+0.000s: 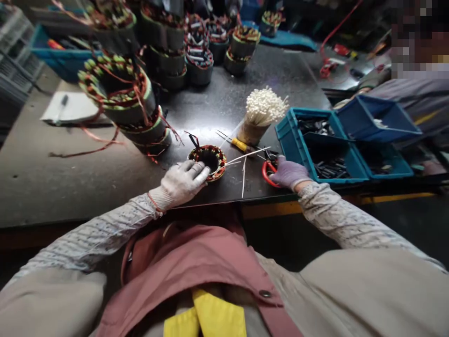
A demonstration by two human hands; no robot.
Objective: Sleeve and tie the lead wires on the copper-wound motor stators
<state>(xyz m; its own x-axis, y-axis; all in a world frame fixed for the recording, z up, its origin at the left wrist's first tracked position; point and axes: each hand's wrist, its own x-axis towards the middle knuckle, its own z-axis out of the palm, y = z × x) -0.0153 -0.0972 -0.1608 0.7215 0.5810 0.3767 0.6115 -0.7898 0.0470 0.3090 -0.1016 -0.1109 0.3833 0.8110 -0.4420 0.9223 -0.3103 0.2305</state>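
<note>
A small wound motor stator (223, 161), with copper coils and dark leads at its back, lies on the bench before me. My left hand (185, 180), in a white knit glove, grips the stator's near left rim with the fingers over its edge. White cords (244, 175) stretch out from its right side. My right hand (289, 173), in a purple glove, holds red-handled scissors (268, 174) by the handles at the bench's front edge; the blades are hard to make out. A yellow-handled tool (239, 144) with a thin metal tip lies just behind.
A bundle of white cords (264, 107) stands upright in a holder. Blue bins (298, 152) with dark small parts sit on the right. Stacked stators (140, 105) with loose copper leads stand left and behind. A notepad with a pen (72, 108) lies far left. Another person (403, 98) is at the right.
</note>
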